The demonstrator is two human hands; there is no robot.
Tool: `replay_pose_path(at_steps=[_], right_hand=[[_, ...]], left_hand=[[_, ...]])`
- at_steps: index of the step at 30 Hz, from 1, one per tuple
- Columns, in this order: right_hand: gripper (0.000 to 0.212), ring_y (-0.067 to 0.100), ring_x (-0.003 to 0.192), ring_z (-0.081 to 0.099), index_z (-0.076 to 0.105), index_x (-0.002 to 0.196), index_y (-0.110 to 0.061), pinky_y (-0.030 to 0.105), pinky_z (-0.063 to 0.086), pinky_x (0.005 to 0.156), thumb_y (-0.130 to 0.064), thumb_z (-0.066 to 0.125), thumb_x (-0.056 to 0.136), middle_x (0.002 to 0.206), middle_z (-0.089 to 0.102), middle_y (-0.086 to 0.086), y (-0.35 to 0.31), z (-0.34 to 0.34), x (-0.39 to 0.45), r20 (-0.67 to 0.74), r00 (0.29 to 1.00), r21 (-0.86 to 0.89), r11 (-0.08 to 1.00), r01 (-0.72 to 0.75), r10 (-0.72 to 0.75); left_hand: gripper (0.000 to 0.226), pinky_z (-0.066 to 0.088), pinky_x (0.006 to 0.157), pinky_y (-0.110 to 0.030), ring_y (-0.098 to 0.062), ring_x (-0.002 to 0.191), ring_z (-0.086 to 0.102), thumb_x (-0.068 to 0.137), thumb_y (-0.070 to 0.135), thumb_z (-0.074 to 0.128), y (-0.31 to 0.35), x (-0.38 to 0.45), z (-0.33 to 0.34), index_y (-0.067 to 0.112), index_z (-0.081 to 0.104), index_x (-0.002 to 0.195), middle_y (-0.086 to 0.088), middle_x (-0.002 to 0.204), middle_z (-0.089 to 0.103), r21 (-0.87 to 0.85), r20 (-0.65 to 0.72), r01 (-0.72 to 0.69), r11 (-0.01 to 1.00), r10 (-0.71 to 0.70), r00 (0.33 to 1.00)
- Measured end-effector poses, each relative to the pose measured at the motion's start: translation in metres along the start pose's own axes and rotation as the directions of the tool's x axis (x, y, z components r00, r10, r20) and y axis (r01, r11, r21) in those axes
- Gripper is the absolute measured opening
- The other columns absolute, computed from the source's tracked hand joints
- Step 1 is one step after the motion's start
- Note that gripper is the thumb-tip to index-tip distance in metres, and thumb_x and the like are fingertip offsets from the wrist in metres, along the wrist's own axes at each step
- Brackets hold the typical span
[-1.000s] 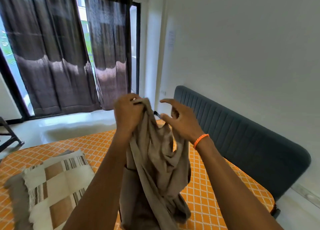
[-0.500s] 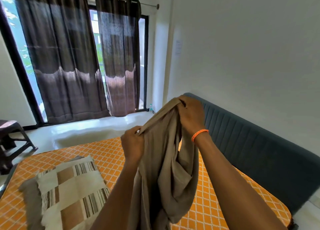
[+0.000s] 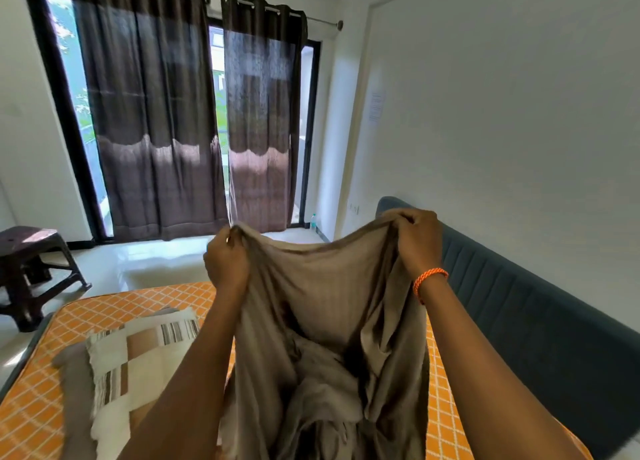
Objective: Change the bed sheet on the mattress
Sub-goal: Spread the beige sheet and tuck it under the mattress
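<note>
Above the bare mattress (image 3: pixel 138 307), we hold the sheet (image 3: pixel 322 307) w/ left grip (image 3: pixel 227 264) & right grip (image 3: pixel 417 240) pinching its edge; spreading and tucking not yet done.

You hold a matt beige woven cloth sheet (image 3: pixel 332 307); at nine o'clock, the orange lattice-print mattress (image 3: pixel 114 307) looks quilted, the white floor (image 3: pixel 166 259) glossy.

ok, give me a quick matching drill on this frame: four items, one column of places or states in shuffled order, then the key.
Items
1. beige sheet
2. patterned folded cloth
3. dark stool
4. headboard

Places or states
A. on the floor left of the bed
B. lying on the orange mattress
C. against the right wall
D. held up by the left hand and right hand

Pairs: 1-D, 2-B, 3-A, 4-C
</note>
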State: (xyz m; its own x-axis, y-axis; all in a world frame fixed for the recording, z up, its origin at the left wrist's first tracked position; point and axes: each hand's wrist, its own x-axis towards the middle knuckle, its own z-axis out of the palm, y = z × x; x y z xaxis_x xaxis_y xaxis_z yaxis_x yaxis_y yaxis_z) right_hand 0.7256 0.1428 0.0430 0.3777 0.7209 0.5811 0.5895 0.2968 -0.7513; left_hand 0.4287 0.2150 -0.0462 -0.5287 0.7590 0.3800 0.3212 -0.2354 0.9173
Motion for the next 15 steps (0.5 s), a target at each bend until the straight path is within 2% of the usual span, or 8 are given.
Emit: replay_pose_path(at_steps=[2, 4, 5, 7, 9, 11, 13, 15], right_hand=[[0.031, -0.001, 0.090, 0.069, 0.084, 0.089, -0.024, 0.030, 0.057, 0.090, -0.011, 0.056, 0.093, 0.090, 0.077, -0.014, 0.000, 0.010, -0.004, 0.030, 0.999, 0.030, 0.999, 0.029, -0.030], [0.031, -0.001, 0.084, 0.068, 0.083, 0.095, -0.025, 0.030, 0.056, 0.083, -0.012, 0.055, 0.093, 0.087, 0.075, -0.019, -0.009, 0.021, -0.006, 0.027, 0.999, 0.102, 0.994, 0.039, -0.042], [0.032, -0.001, 0.076, 0.064, 0.082, 0.098, -0.027, 0.027, 0.052, 0.075, -0.014, 0.054, 0.093, 0.080, 0.071, -0.024, -0.016, 0.026, -0.007, 0.033, 0.998, 0.145, 0.988, 0.055, -0.061], [0.029, -0.003, 0.066, 0.057, 0.080, 0.105, -0.028, 0.022, 0.043, 0.069, -0.018, 0.053, 0.096, 0.068, 0.062, -0.029, -0.036, 0.037, -0.013, 0.100, 0.986, 0.225, 0.968, 0.107, -0.133], [0.018, -0.002, 0.063, 0.057, 0.078, 0.106, -0.029, 0.023, 0.043, 0.067, -0.033, 0.061, 0.101, 0.065, 0.062, -0.020, -0.054, 0.051, -0.023, 0.222, 0.953, 0.265, 0.953, 0.147, -0.208], [0.024, 0.004, 0.055, 0.048, 0.074, 0.086, -0.030, 0.031, 0.041, 0.062, -0.047, 0.065, 0.098, 0.057, 0.054, -0.008, -0.058, 0.067, -0.034, 0.311, 0.918, 0.184, 0.963, 0.196, -0.246], [0.043, 0.011, 0.054, 0.045, 0.062, 0.066, -0.018, 0.037, 0.039, 0.059, -0.044, 0.061, 0.100, 0.057, 0.053, 0.001, -0.050, 0.079, -0.039, 0.289, 0.926, 0.132, 0.968, 0.213, -0.243], [0.044, 0.016, 0.057, 0.049, 0.062, 0.065, -0.013, 0.041, 0.042, 0.059, -0.037, 0.056, 0.101, 0.060, 0.057, 0.002, -0.041, 0.082, -0.036, 0.213, 0.959, 0.146, 0.977, 0.157, -0.186]], left_hand=[[0.038, 0.036, 0.061, -0.040, -0.030, 0.069, 0.058, 0.097, 0.037, 0.049, 0.046, 0.022, -0.009, 0.010, 0.057, 0.071, -0.013, 0.069, 0.059, -0.029, -0.024, -0.178, 0.984, 0.177, 0.984], [0.044, 0.029, 0.056, -0.037, -0.010, 0.054, 0.039, 0.098, 0.034, 0.057, 0.092, 0.036, -0.016, 0.017, 0.045, 0.059, 0.001, 0.055, 0.043, -0.056, -0.016, -0.388, 0.920, 0.387, 0.922], [0.051, 0.026, 0.055, -0.034, -0.006, 0.052, 0.034, 0.100, 0.033, 0.062, 0.112, 0.039, -0.019, 0.023, 0.039, 0.055, 0.005, 0.053, 0.036, -0.037, 0.005, -0.478, 0.877, 0.479, 0.878], [0.059, 0.025, 0.056, -0.036, -0.011, 0.053, 0.038, 0.099, 0.042, 0.066, 0.138, 0.042, -0.020, 0.027, 0.034, 0.051, 0.008, 0.051, 0.032, 0.069, 0.094, -0.601, 0.796, 0.595, 0.798], [0.060, 0.030, 0.053, -0.038, -0.015, 0.054, 0.041, 0.095, 0.050, 0.066, 0.144, 0.037, -0.013, 0.023, 0.039, 0.050, 0.005, 0.049, 0.034, 0.095, 0.200, -0.654, 0.750, 0.629, 0.751], [0.057, 0.035, 0.050, -0.039, -0.007, 0.048, 0.036, 0.094, 0.045, 0.068, 0.137, 0.025, -0.007, 0.021, 0.044, 0.049, 0.004, 0.046, 0.037, -0.016, 0.276, -0.663, 0.748, 0.641, 0.716], [0.054, 0.032, 0.052, -0.033, -0.003, 0.046, 0.036, 0.093, 0.039, 0.075, 0.125, 0.007, -0.006, 0.029, 0.044, 0.049, 0.006, 0.046, 0.038, -0.116, 0.342, -0.620, 0.776, 0.617, 0.709], [0.041, 0.034, 0.054, -0.024, 0.001, 0.051, 0.045, 0.090, 0.040, 0.082, 0.100, -0.008, -0.008, 0.033, 0.057, 0.058, 0.010, 0.052, 0.052, -0.149, 0.407, -0.569, 0.809, 0.574, 0.710]])
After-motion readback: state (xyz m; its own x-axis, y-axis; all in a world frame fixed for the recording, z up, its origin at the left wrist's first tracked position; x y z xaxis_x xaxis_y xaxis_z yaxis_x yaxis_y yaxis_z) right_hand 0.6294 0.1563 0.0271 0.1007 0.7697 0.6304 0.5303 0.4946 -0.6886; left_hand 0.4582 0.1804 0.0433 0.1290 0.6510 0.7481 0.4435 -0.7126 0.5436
